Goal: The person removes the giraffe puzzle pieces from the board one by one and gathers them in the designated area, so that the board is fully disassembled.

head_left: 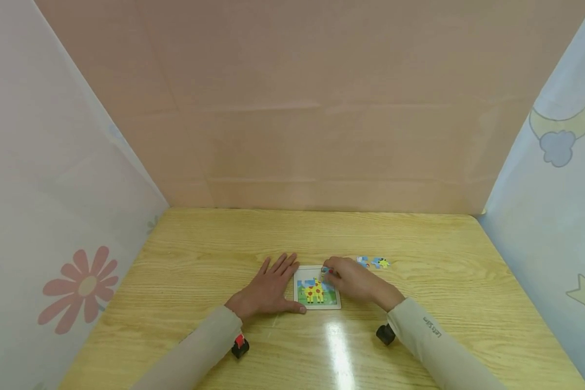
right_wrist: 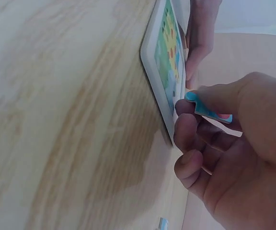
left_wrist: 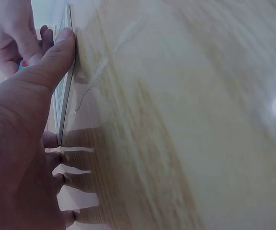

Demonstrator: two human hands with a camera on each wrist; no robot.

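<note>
Puzzle piece (right_wrist: pixel 207 111) partly behind right-hand fingers (right_wrist: pixel 185 128)

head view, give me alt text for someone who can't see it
A person's right hand pinches a puzzle piece at the upper right of a partly filled giraffe puzzle board, while the left hand lies spread at its left edge. Loose pieces lie on the wooden table beyond the right hand.

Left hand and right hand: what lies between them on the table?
The white-bordered giraffe puzzle lies between the left hand and the right hand, which pinches a loose piece. The head view shows this; the right wrist view shows the piece best.
</note>
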